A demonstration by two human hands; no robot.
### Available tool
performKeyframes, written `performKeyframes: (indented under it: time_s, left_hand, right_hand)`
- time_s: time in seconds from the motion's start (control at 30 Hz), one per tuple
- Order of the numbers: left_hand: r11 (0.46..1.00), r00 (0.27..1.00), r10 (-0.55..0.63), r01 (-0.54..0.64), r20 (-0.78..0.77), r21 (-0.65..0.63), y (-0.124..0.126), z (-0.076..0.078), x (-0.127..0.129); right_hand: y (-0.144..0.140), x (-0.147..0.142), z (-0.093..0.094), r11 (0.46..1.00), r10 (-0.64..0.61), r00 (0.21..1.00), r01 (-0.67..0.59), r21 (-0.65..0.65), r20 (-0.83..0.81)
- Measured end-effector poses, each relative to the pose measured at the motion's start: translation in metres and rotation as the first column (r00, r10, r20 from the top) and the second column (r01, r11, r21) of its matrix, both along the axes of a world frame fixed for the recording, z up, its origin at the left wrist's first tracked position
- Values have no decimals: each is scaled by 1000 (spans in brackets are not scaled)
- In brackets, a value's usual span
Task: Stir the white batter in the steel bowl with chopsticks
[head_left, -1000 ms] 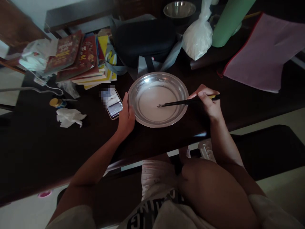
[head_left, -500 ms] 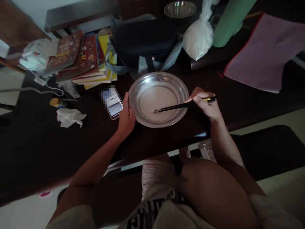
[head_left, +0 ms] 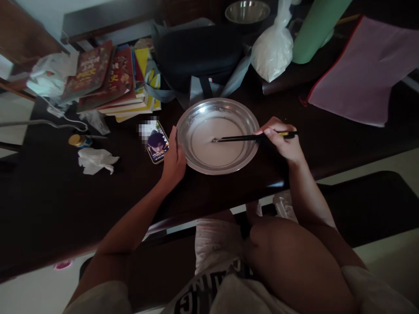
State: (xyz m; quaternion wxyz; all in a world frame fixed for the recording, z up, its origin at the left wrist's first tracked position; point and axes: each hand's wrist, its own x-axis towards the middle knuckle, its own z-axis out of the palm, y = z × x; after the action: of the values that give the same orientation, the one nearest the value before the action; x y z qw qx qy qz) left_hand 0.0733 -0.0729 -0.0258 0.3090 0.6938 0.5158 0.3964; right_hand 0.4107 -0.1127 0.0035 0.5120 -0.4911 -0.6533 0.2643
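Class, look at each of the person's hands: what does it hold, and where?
Right hand: dark chopsticks, gripped near their top ends. Left hand: steadies the round steel basin at its left rim.

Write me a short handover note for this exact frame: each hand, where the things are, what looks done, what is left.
Left hand: braced against the near-left rim of the metal bowl, beside the phone.
Right hand: grips dark chopsticks, tips in the pale liquid.
Bowl sits on the dark table, near its front edge.
Done: liquid looks thin and even.
Left: probably more stirring; lumps cannot be judged.
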Motion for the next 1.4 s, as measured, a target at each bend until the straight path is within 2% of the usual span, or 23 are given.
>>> performKeyframes:
  time_s: [0.07, 0.13, 0.27, 0.37, 0.47, 0.57, 0.67, 0.83, 0.9, 1.03, 1.2, 1.3, 1.4]
  left_hand:
    - [1000, 1000, 1, -1, 0, 1, 0, 1, 1]
    - [1000, 1000, -2, 2, -6, -8, -1, 1, 1]
    - [1000, 1000, 4, -4, -11, -17, -1, 2, 1]
    - [1000, 1000, 9, -9, -5, 0, -1, 1, 0]
    - [1000, 1000, 4, -4, -5, 10, 0, 0, 0]
    - [1000, 1000, 3, -3, -2, 1, 0, 0, 0]
    - [1000, 1000, 3, -3, -4, 2, 0, 1, 0]
    - [1000, 1000, 1, -1, -13, -4, 0, 1, 0]
    - [1000, 1000, 2, -2, -6, -3, 0, 0, 0]
    - [1000, 1000, -1, 1, -11, -3, 0, 1, 0]
    - [999, 1000, -4, 3, -31, -34, -2, 4, 0]
    - [999, 1000, 3, -5, -31, -46, -3, 4, 0]
    - [999, 999, 12, -14, -33, -52, -3, 4, 0]
  right_hand:
    - [0, 1, 0, 999, -43, 997, 45, 25, -66]
    - [-1, 2, -1, 1000, -22, 992, 24, 16, -121]
    - [0, 2, -3, 996, 80, 997, -80, -38, -24]
    - [1, 2, -3, 1000, 28, 1000, -28, -12, -3]
    - [-1, 3, -2, 999, -35, 995, 36, 8, -92]
    - [-1, 3, -1, 999, 51, 992, -53, -9, -111]
    - [0, 2, -1, 991, 131, 991, -131, -15, -24]
    - [0, 2, -1, 999, -29, 998, 31, 19, -57]
    - [-1, 2, -1, 1000, -7, 997, 7, 0, -72]
    - [0, 1, 0, 995, 99, 995, -99, -34, -3]
    - [-1, 1, 1, 1000, -29, 998, 29, 7, -62]
    - [-1, 2, 0, 998, 60, 995, -62, -14, -75]
    - [0, 1, -1, 989, 148, 989, -148, -10, -5]
